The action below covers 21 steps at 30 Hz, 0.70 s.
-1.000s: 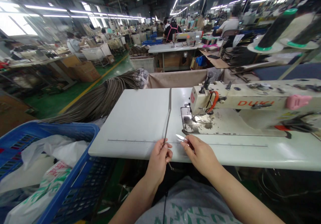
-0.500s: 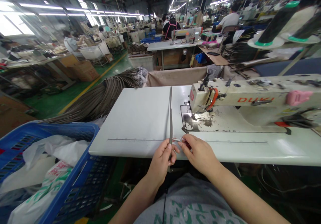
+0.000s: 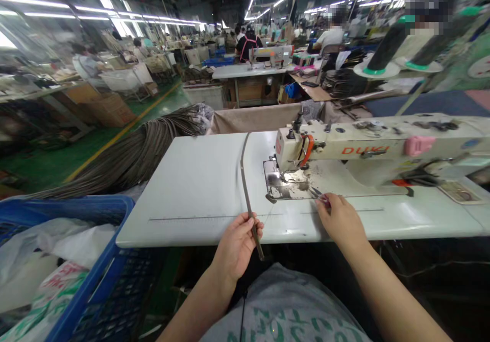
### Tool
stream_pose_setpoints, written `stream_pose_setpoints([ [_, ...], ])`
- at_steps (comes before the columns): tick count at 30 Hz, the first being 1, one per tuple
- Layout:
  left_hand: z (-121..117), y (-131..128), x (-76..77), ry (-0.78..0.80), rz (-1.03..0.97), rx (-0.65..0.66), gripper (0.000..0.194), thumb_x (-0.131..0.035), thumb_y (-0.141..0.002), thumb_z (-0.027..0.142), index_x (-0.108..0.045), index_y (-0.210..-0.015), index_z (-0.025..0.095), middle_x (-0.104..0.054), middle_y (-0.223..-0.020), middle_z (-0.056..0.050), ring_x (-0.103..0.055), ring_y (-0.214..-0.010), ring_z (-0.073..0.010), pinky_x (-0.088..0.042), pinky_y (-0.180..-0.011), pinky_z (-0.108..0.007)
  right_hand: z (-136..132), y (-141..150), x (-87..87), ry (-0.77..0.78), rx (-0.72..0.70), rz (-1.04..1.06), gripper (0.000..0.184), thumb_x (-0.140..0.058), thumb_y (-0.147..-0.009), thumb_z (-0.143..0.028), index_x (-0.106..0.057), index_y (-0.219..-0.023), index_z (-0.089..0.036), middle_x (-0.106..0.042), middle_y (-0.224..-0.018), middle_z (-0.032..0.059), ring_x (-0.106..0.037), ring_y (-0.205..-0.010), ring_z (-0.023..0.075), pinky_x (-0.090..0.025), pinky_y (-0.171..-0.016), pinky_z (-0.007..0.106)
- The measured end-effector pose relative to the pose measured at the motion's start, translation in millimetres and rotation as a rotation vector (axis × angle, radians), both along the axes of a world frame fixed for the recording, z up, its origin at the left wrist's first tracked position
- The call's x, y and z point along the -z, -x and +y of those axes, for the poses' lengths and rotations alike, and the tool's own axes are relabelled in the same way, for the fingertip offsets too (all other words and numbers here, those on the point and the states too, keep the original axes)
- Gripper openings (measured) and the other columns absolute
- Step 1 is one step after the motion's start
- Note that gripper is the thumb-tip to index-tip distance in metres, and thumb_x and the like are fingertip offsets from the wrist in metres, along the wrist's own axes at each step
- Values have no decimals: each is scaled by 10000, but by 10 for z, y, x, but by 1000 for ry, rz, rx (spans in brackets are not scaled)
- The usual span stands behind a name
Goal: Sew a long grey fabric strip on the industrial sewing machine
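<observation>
Red capital letters are showing along the arm of the cream sewing machine (image 3: 367, 150); they are reading roughly "DUKI", though the first letters are partly blurred. Green printed lettering is running across the person's grey shirt (image 3: 283, 316), cut off and not legible. Green and red print is showing on a white plastic bag (image 3: 46, 291) in the blue basket (image 3: 99, 281), too crumpled to read.

My left hand (image 3: 235, 242) pinches the strap (image 3: 245, 189) lying on the table (image 3: 199, 189); the sewing machine (image 3: 344, 150) stands right, the basket (image 3: 72, 265) left.
</observation>
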<state>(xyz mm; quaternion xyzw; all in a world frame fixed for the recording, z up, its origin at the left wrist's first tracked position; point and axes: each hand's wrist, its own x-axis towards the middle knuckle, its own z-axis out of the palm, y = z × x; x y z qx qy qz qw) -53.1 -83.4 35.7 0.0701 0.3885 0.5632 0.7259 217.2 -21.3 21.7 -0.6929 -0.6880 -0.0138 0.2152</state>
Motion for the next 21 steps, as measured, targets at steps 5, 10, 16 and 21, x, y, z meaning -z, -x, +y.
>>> stream_pose_setpoints([
  [5,116,-248,-53,-134,34,79,138,-787,-820,119,-730,-943,99,-681,-991,-90,-710,-1059,-221,-563,-1015,-332,-221,91,-19,-261,-269,-98,413,-579,-1013,-249,-601,-1404,-119,-620,-1316,252,-595,-1195,397,-506,-1007,565],
  [10,253,-506,-85,-230,-16,127,195,-788,-779,123,-736,-968,127,-707,-1053,-91,-695,-1081,-199,-516,-1066,-328,-379,348,-29,-271,-853,-140,480,-478,-1072,-167,-493,-1546,-240,-643,-1436,159,-607,-1271,311,-564,-1007,477],
  [16,353,-555,-36,-272,83,168,270,-753,-773,158,-774,-1040,123,-741,-1120,-139,-681,-1147,-234,-467,-1121,-365,-247,308,-48,-342,-839,-16,358,-502,-1069,-164,-629,-1404,-174,-718,-1347,182,-698,-1109,289,-600,-871,446],
  [21,379,-477,-25,-320,188,249,228,-802,-752,206,-773,-972,151,-754,-1064,-140,-683,-1158,-280,-477,-1104,-429,-236,333,-62,-410,-943,-102,343,-438,-1074,-130,-683,-1312,-160,-752,-1290,174,-695,-1148,289,-592,-880,437],
])
